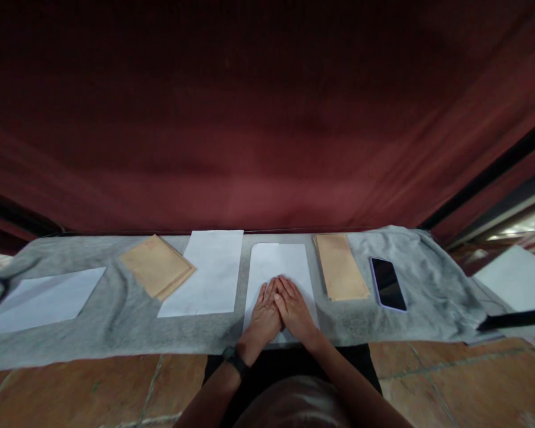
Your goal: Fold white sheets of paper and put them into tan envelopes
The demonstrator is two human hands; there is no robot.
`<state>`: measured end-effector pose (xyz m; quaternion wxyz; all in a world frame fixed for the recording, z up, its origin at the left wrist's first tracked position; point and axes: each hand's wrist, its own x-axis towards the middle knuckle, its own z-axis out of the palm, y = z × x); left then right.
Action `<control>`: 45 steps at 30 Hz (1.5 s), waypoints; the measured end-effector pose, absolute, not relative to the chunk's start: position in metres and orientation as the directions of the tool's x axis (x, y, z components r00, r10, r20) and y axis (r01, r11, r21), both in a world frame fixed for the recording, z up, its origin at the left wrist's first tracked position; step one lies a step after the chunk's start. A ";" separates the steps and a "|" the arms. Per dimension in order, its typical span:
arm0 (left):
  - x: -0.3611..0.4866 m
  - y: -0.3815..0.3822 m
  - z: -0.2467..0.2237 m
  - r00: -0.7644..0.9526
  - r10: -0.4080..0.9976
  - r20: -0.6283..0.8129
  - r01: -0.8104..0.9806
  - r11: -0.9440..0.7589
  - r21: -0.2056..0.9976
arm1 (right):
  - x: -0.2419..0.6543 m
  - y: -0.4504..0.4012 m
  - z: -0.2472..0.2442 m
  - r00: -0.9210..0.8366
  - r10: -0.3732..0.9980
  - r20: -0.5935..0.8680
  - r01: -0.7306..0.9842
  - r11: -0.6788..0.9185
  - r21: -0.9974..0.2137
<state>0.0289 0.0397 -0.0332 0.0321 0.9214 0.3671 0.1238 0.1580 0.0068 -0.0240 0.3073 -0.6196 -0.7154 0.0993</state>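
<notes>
Both hands rest side by side on a white sheet [279,255] at the middle of the grey cloth, their fingertips meeting. My left hand [266,315] lies flat with its fingers stretched forward, a dark watch on its wrist. Beside it, my right hand [294,309] is also flat, its thumb and fingertips touching the left. The near part of the sheet is hidden under the palms. Neither hand appears to hold anything. To the right of the sheet sits a stack of brown envelopes [341,267].
Left of centre are a white sheet [216,273], brown envelopes [158,266] overlapping it, and another sheet [44,297]. A phone [387,284] lies right on the grey cloth [116,333]. Behind hangs red fabric [249,148]; a black bar [517,319] stands far right.
</notes>
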 end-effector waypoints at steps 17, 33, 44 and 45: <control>-0.037 0.015 -0.026 0.203 0.955 0.217 0.776 -0.292 0.559 | 0.205 -0.046 -0.049 0.053 0.921 0.386 0.981 0.024 -0.191; -0.051 0.017 0.046 0.230 0.840 -0.492 -0.033 0.512 0.859 | 0.250 -0.076 -0.044 0.192 0.945 0.263 0.620 0.091 -0.780; -0.049 0.061 0.059 0.333 0.821 -0.464 -0.305 0.559 0.771 | 0.237 -0.037 -0.030 0.313 0.934 0.169 0.544 -0.030 -0.838; -0.045 0.063 0.059 0.330 0.847 -0.417 -0.330 0.517 0.790 | 0.234 -0.029 -0.030 0.331 0.929 0.166 0.570 -0.057 -0.820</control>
